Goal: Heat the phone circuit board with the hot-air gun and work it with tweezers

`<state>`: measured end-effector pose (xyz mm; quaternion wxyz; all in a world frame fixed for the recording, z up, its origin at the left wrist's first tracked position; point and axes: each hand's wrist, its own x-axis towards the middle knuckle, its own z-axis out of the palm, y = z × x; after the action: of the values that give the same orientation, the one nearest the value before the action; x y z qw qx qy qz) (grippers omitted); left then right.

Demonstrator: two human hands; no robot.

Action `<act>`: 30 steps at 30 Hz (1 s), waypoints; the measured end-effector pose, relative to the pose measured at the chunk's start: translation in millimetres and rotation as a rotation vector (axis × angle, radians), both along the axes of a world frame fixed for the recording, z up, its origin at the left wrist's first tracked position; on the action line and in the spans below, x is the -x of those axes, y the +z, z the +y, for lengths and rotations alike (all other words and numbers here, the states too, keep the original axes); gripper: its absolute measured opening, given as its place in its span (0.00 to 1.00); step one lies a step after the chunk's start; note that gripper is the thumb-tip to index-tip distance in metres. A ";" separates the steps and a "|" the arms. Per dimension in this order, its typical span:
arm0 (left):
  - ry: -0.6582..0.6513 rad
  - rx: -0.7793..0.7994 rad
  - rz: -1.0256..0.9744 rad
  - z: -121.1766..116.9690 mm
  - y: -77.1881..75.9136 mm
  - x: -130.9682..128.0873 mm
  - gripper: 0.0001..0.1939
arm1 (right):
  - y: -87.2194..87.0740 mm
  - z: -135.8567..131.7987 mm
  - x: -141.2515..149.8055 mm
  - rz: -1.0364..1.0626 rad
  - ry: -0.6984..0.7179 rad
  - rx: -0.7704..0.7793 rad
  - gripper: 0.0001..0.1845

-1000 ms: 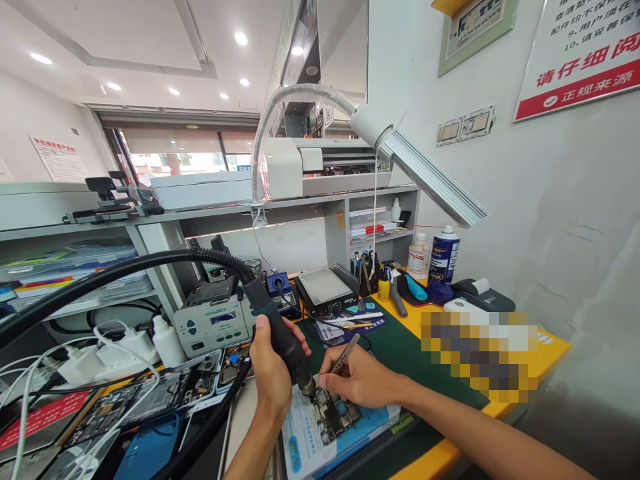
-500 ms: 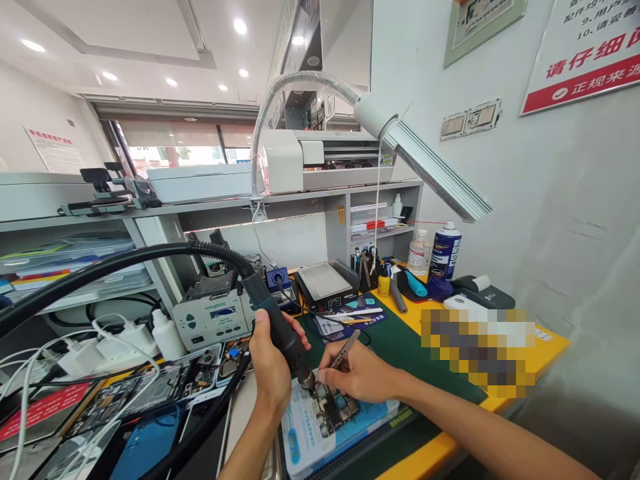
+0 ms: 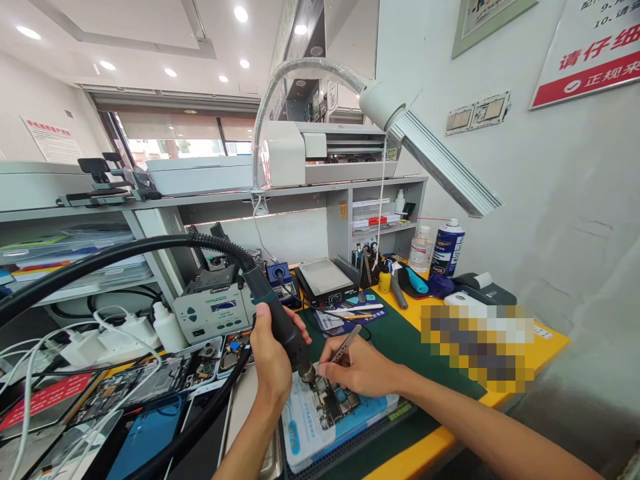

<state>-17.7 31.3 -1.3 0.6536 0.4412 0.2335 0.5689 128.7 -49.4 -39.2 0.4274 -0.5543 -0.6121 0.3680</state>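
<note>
My left hand point(image 3: 270, 347) is wrapped round the black handle of a hot air gun point(image 3: 286, 328). Its metal nozzle points down at the upper left part of a phone circuit board point(image 3: 330, 404). In my right hand point(image 3: 357, 363) is a pair of metal tweezers point(image 3: 346, 344), gripped like a pen. The tweezers' tips are hidden behind my fingers, close to the nozzle. Under the board lies a blue and white box-like pad point(image 3: 305, 433), which rests on a dark ribbed base over a green mat point(image 3: 435, 367).
A thick black hose point(image 3: 125, 250) arches over the left side to the gun. Behind stand a hot air station point(image 3: 220, 317) and a flat heating plate point(image 3: 327, 277). Opened phones point(image 3: 150, 433) and white cables crowd the left. A lamp point(image 3: 440, 160) overhangs. At right are a spray can point(image 3: 447, 248) and bottle point(image 3: 420, 250).
The camera view has shifted slightly. Both hands keep their grips on the hot air gun and the tweezers, with the nozzle still over the same area of the board.
</note>
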 end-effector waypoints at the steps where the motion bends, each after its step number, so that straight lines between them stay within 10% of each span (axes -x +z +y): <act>1: 0.001 0.000 0.003 0.1 0.0 -0.2 0.35 | -0.3 0.0 0.0 0.000 -0.001 0.002 0.09; 30: 0.000 -0.042 0.005 0.1 -1.1 -0.8 0.34 | 2.4 -1.4 -0.9 -0.027 -0.007 0.015 0.14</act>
<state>-16.8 31.4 -2.4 0.6437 0.4562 0.2230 0.5726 129.6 -50.8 -36.8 0.4160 -0.5645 -0.6131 0.3638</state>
